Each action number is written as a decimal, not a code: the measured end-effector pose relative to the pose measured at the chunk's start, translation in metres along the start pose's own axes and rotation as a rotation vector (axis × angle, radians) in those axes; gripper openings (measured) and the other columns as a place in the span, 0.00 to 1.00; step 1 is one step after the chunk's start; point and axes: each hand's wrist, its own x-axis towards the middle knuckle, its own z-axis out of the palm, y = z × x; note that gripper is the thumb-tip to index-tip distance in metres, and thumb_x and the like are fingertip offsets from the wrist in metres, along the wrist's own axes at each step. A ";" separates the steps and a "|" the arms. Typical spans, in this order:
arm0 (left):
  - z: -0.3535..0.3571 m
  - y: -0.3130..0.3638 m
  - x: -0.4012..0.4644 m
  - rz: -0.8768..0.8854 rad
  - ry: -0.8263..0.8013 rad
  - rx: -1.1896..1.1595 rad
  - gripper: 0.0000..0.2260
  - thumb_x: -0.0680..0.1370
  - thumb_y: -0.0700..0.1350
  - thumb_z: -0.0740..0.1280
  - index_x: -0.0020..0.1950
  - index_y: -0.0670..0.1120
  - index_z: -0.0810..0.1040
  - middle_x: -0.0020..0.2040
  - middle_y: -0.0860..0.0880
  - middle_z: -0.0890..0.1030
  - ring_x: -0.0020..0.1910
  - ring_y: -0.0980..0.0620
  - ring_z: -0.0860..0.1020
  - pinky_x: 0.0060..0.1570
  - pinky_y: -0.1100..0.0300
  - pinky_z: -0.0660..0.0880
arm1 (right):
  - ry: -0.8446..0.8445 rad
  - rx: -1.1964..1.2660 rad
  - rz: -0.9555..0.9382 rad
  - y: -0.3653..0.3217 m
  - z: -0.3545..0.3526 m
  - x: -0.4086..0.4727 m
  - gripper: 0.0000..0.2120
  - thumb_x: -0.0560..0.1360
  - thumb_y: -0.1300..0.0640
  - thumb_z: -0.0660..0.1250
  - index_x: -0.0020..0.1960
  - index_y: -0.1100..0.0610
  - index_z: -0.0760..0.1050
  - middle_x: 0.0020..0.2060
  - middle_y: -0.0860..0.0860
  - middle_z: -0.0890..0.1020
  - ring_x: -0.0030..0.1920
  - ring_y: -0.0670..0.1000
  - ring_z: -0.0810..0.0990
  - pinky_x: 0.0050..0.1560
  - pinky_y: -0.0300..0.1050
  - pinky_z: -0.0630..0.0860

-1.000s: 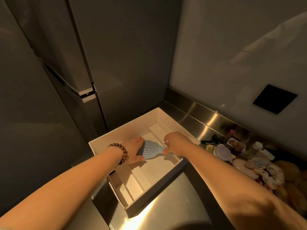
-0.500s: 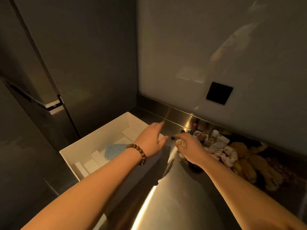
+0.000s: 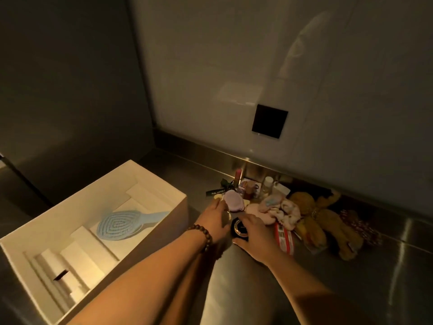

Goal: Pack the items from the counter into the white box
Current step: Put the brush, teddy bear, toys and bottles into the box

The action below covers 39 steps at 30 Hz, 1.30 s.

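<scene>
The white box (image 3: 180, 195) stands on the left of the steel counter with a light blue hairbrush (image 3: 121, 222) lying inside it. A pile of small items lies to its right. My right hand (image 3: 254, 233) curls around a black round jar (image 3: 237, 228) at the pile's near edge, thumb under it and fingers over its far side. Just left of the jar is my left hand (image 3: 216, 218), with a bead bracelet on the wrist. Its fingers stretch toward a lilac round pad (image 3: 232, 200) and hold nothing.
Behind the jar are a pink lipstick (image 3: 237, 175), small bottles (image 3: 267, 185), pink scrunchies (image 3: 284, 213), a red-and-white packet (image 3: 284, 238) and a yellow-brown plush toy (image 3: 325, 221). White insert blocks (image 3: 77, 252) divide the box. A wall with a black square plate (image 3: 269, 121) rises behind.
Both hands let go of the hairbrush, left it in the box and moved right to the pile. My right hand has closed around the black jar. The camera has turned right.
</scene>
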 end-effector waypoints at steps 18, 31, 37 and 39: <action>0.027 -0.008 0.072 -0.005 0.177 0.073 0.30 0.65 0.56 0.73 0.63 0.50 0.69 0.60 0.50 0.74 0.59 0.50 0.70 0.61 0.53 0.67 | 0.108 0.050 -0.092 0.024 0.030 0.009 0.27 0.70 0.45 0.70 0.66 0.46 0.67 0.62 0.43 0.73 0.64 0.45 0.68 0.65 0.43 0.68; -0.010 0.008 0.041 -0.095 0.198 -0.144 0.33 0.63 0.53 0.77 0.61 0.48 0.67 0.60 0.49 0.69 0.58 0.51 0.71 0.54 0.58 0.73 | 0.124 0.132 0.022 -0.001 0.016 -0.005 0.28 0.67 0.47 0.74 0.64 0.44 0.68 0.62 0.45 0.72 0.63 0.47 0.68 0.61 0.42 0.70; -0.081 0.030 0.019 0.078 0.362 -0.140 0.32 0.63 0.56 0.76 0.61 0.48 0.68 0.58 0.50 0.70 0.53 0.53 0.71 0.48 0.62 0.70 | 0.257 0.201 -0.087 -0.049 -0.026 0.004 0.27 0.67 0.49 0.74 0.63 0.46 0.69 0.61 0.44 0.73 0.63 0.46 0.70 0.62 0.45 0.72; -0.112 0.025 0.006 0.109 0.420 -0.139 0.30 0.63 0.56 0.76 0.60 0.47 0.70 0.57 0.49 0.71 0.50 0.55 0.71 0.46 0.62 0.70 | 0.271 0.196 -0.122 -0.068 -0.039 0.007 0.28 0.68 0.49 0.74 0.65 0.47 0.68 0.62 0.44 0.72 0.64 0.46 0.69 0.62 0.41 0.70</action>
